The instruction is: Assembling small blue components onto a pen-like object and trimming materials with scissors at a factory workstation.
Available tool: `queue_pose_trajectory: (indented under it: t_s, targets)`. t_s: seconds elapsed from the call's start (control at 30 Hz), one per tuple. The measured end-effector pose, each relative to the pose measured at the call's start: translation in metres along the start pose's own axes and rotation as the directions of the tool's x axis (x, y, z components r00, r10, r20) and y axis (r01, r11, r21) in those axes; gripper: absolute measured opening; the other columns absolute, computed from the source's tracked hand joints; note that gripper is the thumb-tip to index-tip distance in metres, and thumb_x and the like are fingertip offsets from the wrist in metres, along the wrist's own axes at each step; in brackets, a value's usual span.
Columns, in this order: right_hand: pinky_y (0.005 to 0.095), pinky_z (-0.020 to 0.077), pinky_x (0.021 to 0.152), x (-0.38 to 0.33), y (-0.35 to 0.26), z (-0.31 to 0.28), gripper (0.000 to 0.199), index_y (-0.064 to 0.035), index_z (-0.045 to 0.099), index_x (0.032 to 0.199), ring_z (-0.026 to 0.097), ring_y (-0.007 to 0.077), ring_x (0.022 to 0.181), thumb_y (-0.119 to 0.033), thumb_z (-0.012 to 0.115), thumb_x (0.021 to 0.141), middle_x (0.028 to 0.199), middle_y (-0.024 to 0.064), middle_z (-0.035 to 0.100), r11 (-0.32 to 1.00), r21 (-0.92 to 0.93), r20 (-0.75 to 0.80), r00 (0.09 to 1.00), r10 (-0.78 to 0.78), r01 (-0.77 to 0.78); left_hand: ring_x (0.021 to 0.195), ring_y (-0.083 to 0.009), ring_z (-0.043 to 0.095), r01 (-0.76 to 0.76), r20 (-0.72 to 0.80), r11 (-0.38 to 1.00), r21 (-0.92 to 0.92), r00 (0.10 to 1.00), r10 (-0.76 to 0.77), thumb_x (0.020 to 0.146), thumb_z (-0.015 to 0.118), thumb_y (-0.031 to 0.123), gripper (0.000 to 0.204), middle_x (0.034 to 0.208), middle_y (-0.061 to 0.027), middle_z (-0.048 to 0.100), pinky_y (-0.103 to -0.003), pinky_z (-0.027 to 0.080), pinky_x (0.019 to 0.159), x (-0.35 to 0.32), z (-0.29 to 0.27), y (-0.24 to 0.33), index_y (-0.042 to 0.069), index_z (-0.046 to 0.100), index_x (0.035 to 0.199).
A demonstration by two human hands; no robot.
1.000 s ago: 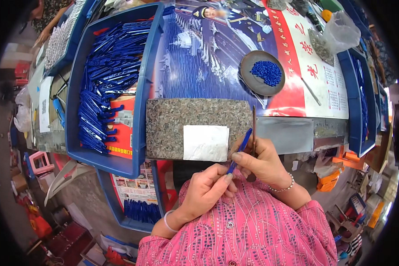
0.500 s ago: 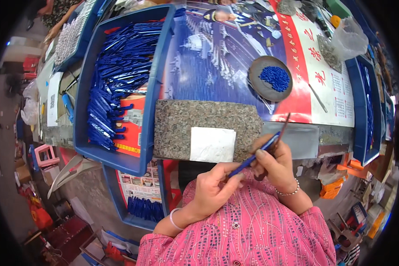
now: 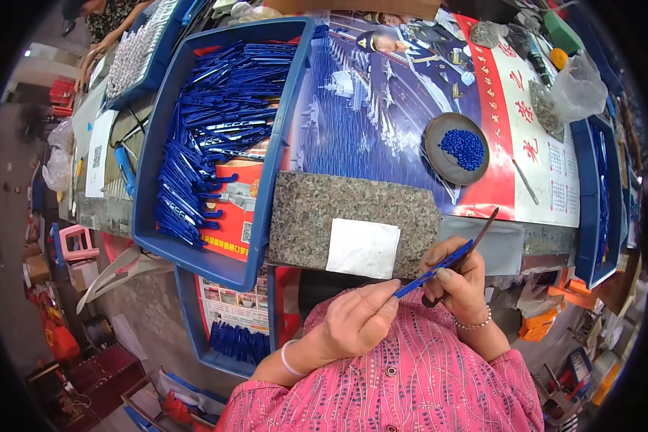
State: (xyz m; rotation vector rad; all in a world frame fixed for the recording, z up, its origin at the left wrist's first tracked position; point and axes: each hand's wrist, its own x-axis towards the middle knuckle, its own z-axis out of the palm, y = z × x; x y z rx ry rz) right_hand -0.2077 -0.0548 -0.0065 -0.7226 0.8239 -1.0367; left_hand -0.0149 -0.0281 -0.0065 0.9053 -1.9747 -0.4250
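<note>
My left hand (image 3: 360, 318) pinches the lower end of a narrow blue plastic strip (image 3: 426, 276), which slants up to the right. The fingers of my right hand (image 3: 459, 286) are closed around a slim brown pointed tool (image 3: 487, 227), and they also touch the strip's upper part. The tool's tip points up and away from me. Both hands are in front of my body, near the table's front edge. Just beyond them lies a folded white paper (image 3: 363, 248) on a speckled stone slab (image 3: 302, 216). A round dish (image 3: 459, 176) with small blue pieces (image 3: 462, 148) sits farther right.
A large blue tray (image 3: 286, 137) holds many blue strips (image 3: 227, 97) on the left; a lower tray (image 3: 189, 313) holds more. Another blue tray (image 3: 587, 209) stands right. A metal tool (image 3: 525, 181) lies on the poster. At far left, another person's hand (image 3: 88, 63) shows.
The view has shifted, so the table appears lower and farther right. My hands still hold the strip and tool; the strip now shows more of its length between them.
</note>
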Motion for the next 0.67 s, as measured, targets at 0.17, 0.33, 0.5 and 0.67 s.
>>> queue_pose_trajectory:
  t_s: [0.17, 0.33, 0.5, 0.67]
  targets:
    - [0.0214, 0.0404, 0.045, 0.0017, 0.0, 0.0014, 0.024, 0.0036, 0.049, 0.094, 0.05, 0.0092, 0.051, -0.012, 0.061, 0.081, 0.079, 0.0131, 0.059, 1.0, 0.01, -0.003, 1.0, 0.002, -0.002, 0.074, -0.0335, 0.064, -0.012, 0.045, 0.999, -0.046, 0.999, 0.014, 0.072, 0.062, -0.006, 0.018, 0.093, -0.0262, 0.059, -0.037, 0.056, 0.059, 0.0055, -0.0061, 0.0012, -0.01, 0.053, 0.086]
    - [0.0214, 0.0402, 0.045, 0.0034, -0.0003, 0.0025, 0.023, 0.0036, 0.049, 0.093, 0.05, 0.0092, 0.051, -0.012, 0.061, 0.081, 0.08, 0.014, 0.059, 1.0, 0.03, -0.007, 1.0, -0.003, 0.003, 0.074, -0.0333, 0.064, -0.015, 0.046, 1.0, -0.028, 0.999, 0.016, 0.071, 0.063, -0.006, 0.018, 0.094, -0.0262, 0.059, -0.036, 0.056, 0.059, 0.0076, -0.0066, 0.0004, -0.009, 0.053, 0.086]
    - [0.0213, 0.04, 0.045, 0.004, -0.0006, 0.0017, 0.023, 0.0038, 0.049, 0.093, 0.05, 0.0091, 0.051, -0.011, 0.061, 0.08, 0.08, 0.0136, 0.059, 1.0, 0.017, -0.019, 1.0, 0.011, -0.011, 0.073, -0.0329, 0.064, -0.015, 0.044, 1.0, -0.009, 0.999, 0.015, 0.071, 0.063, -0.005, 0.018, 0.094, -0.0258, 0.059, -0.036, 0.056, 0.059, 0.0084, -0.0058, -0.0003, -0.008, 0.053, 0.085]
    - [0.0212, 0.04, 0.045, 0.0042, -0.001, -0.0016, 0.025, 0.004, 0.05, 0.097, 0.051, 0.0097, 0.052, -0.012, 0.061, 0.08, 0.081, 0.0125, 0.06, 0.998, -0.042, -0.019, 0.999, 0.041, -0.042, 0.073, -0.0325, 0.064, 0.005, 0.076, 1.0, 0.007, 0.997, -0.005, 0.071, 0.065, -0.003, 0.018, 0.095, -0.0253, 0.06, -0.036, 0.056, 0.059, 0.0101, -0.0063, 0.0, -0.006, 0.054, 0.085]
